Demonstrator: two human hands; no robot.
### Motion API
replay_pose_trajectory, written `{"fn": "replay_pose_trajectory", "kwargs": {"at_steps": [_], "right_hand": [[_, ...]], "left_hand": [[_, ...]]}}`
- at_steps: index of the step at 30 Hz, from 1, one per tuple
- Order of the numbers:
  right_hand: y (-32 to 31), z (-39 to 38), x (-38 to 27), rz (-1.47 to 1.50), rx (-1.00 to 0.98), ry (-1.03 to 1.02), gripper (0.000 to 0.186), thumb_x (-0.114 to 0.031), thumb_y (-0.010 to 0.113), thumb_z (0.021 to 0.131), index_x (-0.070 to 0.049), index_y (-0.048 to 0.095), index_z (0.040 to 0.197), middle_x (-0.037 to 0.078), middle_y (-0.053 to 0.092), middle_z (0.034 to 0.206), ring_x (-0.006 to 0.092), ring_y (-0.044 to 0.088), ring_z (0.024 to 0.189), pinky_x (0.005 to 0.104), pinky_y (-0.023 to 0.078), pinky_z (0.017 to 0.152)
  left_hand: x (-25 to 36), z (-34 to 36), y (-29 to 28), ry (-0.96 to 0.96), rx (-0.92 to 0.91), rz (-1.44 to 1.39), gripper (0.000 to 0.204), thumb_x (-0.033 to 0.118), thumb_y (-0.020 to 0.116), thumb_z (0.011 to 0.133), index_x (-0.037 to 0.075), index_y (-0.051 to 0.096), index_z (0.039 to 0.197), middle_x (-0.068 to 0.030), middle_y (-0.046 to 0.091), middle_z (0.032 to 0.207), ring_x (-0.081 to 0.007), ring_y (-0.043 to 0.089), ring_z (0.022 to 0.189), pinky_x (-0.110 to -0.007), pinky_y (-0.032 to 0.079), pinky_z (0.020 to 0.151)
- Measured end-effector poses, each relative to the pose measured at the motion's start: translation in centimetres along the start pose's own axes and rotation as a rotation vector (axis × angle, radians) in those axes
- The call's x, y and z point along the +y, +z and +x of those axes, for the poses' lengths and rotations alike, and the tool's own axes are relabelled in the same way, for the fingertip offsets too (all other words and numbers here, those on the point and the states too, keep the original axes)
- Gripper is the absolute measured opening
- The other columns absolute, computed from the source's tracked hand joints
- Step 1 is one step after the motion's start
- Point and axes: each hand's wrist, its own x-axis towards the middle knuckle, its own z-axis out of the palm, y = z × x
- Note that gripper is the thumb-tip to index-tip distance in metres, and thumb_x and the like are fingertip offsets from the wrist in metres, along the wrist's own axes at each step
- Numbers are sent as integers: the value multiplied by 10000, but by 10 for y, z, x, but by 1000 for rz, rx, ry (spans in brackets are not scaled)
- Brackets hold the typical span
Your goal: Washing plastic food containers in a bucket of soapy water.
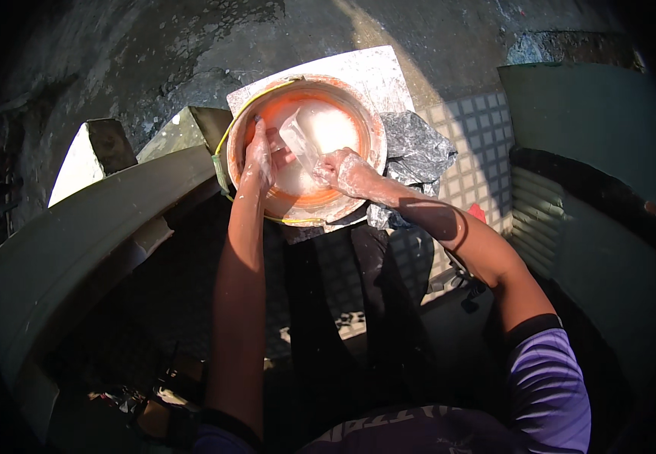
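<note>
A white-stained bucket [373, 144] with an orange inner wall and a yellow handle holds milky white material. My left hand [264, 159] is inside its left side, coated in white, thumb apart and fingers reaching rightward beside a translucent whitish flat piece [295, 132]; whether they touch it is unclear. My right hand [343, 170], also white-coated, is closed on the lower end of that piece, over the bucket's middle.
A speckled white board [369, 72] lies under the bucket. Crumpled grey plastic [419, 147] is at its right. Pale angular pieces [78, 163] and a curved panel [78, 219] stand left. A large panel [570, 113] is right, by a tiled floor [472, 129]. My legs show below.
</note>
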Motion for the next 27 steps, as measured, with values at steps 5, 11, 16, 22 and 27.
{"fn": "replay_pose_trajectory", "kwargs": {"at_steps": [5,11,16,22,27], "right_hand": [[9,19,-20,287,60,16,269,-243,603,855,19,658,833,190,631,678,296,605,613,413,470,611],[36,22,-14,598,-2,-70,298,-270,579,911,26,607,909,124,659,763,209,553,644,363,459,659],[22,10,-45,286,-287,-10,585,-532,445,945,3,617,1109,209,649,1025,308,602,1008,410,446,884],[7,6,-33,109,-369,172,542,-493,483,948,3,626,1112,180,647,1054,260,604,1016,371,441,902],[-12,-11,-33,325,-227,264,620,-576,478,911,-27,639,1148,184,664,1025,274,608,1039,362,444,914]], "left_hand": [[-28,-12,6,514,-263,221,848,506,716,797,62,318,1401,-161,461,1286,-215,559,1041,-322,505,784],[-27,12,4,-300,-434,-229,628,362,735,778,76,460,1265,-105,619,963,-229,633,827,-382,554,707],[-30,49,-29,-117,-267,-242,673,472,723,750,88,526,1266,-111,610,1057,-253,612,907,-434,521,786],[-36,58,5,-140,-313,-287,644,515,619,826,70,528,1283,-121,608,1150,-250,597,987,-378,491,887],[-39,63,7,-228,-317,-404,604,549,510,890,48,581,1221,-126,635,1130,-279,618,983,-421,503,889]]}}
